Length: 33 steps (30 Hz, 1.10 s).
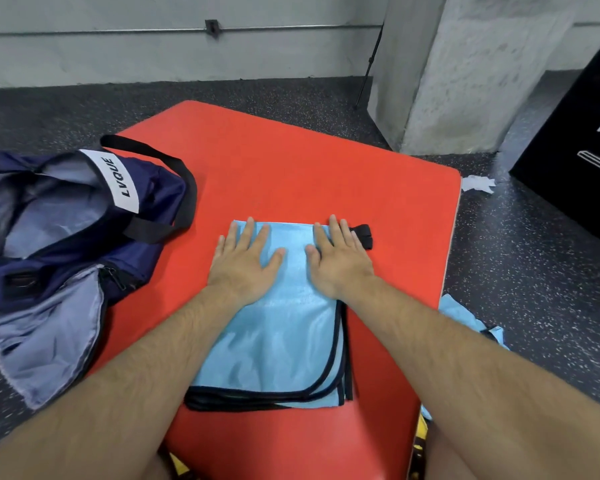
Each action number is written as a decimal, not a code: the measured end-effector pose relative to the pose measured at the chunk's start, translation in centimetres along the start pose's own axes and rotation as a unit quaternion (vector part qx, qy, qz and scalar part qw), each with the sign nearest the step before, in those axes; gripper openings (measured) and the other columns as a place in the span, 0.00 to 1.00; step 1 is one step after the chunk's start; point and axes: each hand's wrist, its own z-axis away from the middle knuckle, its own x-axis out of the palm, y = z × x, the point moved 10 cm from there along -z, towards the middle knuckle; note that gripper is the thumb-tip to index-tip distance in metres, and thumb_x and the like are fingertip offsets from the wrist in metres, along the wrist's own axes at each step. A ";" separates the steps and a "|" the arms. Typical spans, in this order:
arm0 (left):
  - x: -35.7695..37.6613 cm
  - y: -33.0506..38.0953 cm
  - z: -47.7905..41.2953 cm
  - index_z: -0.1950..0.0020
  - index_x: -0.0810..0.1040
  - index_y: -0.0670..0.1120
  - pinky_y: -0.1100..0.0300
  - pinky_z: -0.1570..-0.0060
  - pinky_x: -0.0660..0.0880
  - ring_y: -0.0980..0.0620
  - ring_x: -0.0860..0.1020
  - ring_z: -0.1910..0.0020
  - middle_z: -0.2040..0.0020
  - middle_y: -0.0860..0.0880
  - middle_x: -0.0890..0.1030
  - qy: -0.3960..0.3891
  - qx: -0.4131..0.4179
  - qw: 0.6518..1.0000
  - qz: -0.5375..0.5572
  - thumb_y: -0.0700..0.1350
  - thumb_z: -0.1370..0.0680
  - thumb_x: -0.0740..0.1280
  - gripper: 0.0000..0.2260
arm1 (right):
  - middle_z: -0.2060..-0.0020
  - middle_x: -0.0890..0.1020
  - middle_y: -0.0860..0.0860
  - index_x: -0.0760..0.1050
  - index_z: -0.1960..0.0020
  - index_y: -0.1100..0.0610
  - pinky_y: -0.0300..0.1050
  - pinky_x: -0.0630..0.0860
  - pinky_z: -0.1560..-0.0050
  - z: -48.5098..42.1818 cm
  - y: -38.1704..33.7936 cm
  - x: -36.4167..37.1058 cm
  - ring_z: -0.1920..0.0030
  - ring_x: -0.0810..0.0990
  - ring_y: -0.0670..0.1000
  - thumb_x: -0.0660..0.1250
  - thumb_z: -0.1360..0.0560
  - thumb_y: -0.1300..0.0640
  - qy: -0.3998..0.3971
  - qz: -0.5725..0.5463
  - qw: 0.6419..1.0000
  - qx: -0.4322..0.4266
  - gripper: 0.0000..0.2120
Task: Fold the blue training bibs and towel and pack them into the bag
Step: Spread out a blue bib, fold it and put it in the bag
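My right grip [340, 261] covers the far right corner of the folded blue bib [284, 341], so I cannot see how the black strap [363, 235] poking out past my fingertips joins it. The number of layers in the stack is hard to tell; only several dark-trimmed edges show at the near end. A second blue cloth [461, 313] lies on the floor [534, 271] just off the right edge of the red surface [291, 161]. My forearm partly hides it, and I cannot tell whether it is a bib or the towel. The black box [575, 161] at far right is cut off, its white lettering incomplete.

The bib lies in the middle of the surface, its long axis running straight away from me. Its rounded, trimmed corner is at near right and its plain end is far from me, under both palms.

Neither grip is clamped on anything. My left grip [245, 261] and my right lie flat side by side, fingers straight and spread, pressing the bib's far half.

The bib is thin, glossy and light blue, bound in dark piping. The surface is smooth red padding with rounded corners. To the left the bag [160, 188] slumps with one end on the surface. It is slack navy fabric, its mouth gaping on pale grey lining, with a black webbing handle [187, 188] and a white label [116, 181] reading LVQUE. The floor is dark, speckled rubber.
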 end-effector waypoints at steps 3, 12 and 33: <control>-0.4 0.5 0.5 0.18 0.48 0.55 0.48 0.23 0.37 0.48 0.39 0.20 0.18 0.50 0.43 -0.001 0.013 1.000 -0.015 0.66 0.19 0.45 0.31 | 0.20 0.39 0.56 0.42 0.19 0.57 0.54 0.35 0.22 0.4 -1.0 -0.9 0.21 0.34 0.57 0.40 0.16 0.46 0.028 0.086 0.996 -0.013 0.29; -0.2 2.1 8.7 0.18 0.50 0.53 0.49 0.22 0.41 0.49 0.43 0.19 0.18 0.51 0.46 0.011 0.097 0.995 0.019 0.54 0.16 0.47 0.26 | 0.19 0.47 0.53 0.47 0.19 0.58 0.51 0.38 0.21 8.5 -7.1 1.2 0.20 0.41 0.55 0.44 0.15 0.48 0.027 0.024 0.991 -0.133 0.28; 1.8 -0.6 15.4 0.19 0.46 0.60 0.52 0.22 0.39 0.55 0.38 0.21 0.19 0.57 0.40 0.012 0.117 0.993 0.012 0.64 0.18 0.48 0.28 | 0.19 0.46 0.49 0.46 0.18 0.52 0.48 0.36 0.21 16.1 -5.0 3.3 0.20 0.40 0.50 0.43 0.16 0.41 0.030 0.034 0.982 -0.185 0.29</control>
